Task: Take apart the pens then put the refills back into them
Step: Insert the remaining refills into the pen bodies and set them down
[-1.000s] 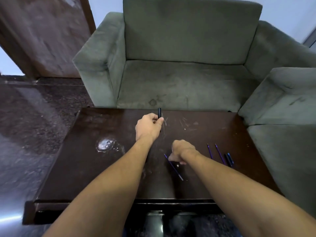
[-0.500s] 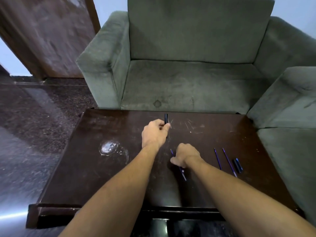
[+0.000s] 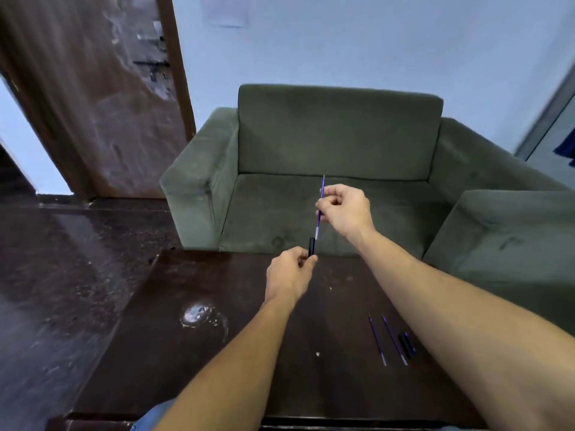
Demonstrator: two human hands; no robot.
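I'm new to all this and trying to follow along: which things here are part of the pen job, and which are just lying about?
Part of the job:
- refill in the right hand
- black barrel in the left hand
- two loose refills on the table
- dark pen parts beside them

Just lying about:
- sofa
- door

A dark wooden table (image 3: 193, 362) carries a shiny wet patch (image 3: 199, 315). Behind it stands 1 green sofa (image 3: 336, 141); a brown door (image 3: 93, 98) stands left.

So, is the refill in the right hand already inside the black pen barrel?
No, the refill in the right hand hangs just above the black barrel that the left hand holds.
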